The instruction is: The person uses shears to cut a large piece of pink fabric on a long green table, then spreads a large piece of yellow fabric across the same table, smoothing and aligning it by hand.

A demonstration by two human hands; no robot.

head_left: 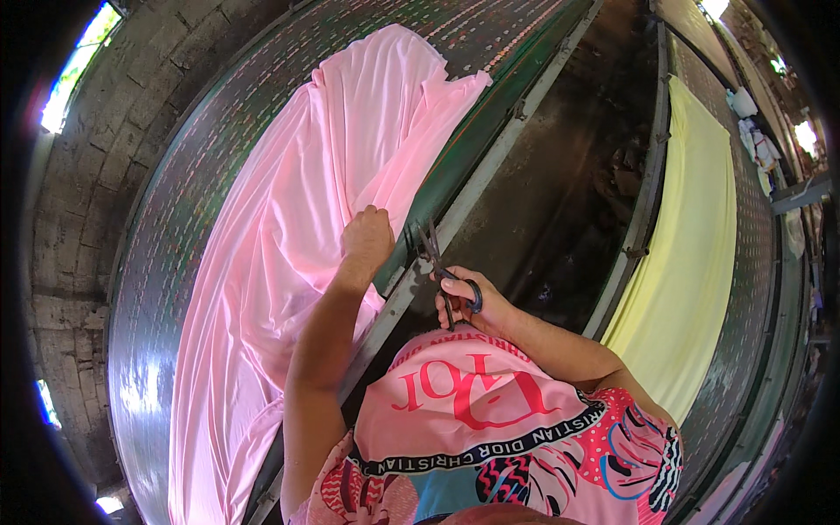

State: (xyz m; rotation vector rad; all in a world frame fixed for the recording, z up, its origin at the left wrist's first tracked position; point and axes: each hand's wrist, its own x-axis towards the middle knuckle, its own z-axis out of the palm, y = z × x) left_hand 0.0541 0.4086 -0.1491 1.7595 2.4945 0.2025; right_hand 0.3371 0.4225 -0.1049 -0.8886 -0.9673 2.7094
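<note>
Pressing its folded fingers onto the pink cloth (306,166), the left grip (367,238) is closed together and seems clamped on a small part of the fabric, close to the edge which faces the metal rail (385,322); the fingertips themselves are hidden, so I judge this from the bent knuckles. Such a hold probably serves to make the loose cloth steady, because it lies in many long folds over the speckled green surface (206,175) and could slide easily. The right grip (477,306) is closed around the handles of the dark scissors (437,261), with the blades pointing away from the body and looking slightly parted. They stand over the rail, beside the cloth and apart from it, perhaps so that the sharp points do not catch the thin material by accident. On the other side of the dark gap (560,166), a yellow cloth (687,236) is spread long on a second surface (742,289), maybe so that it lies flat and separate from the pink one.
</note>
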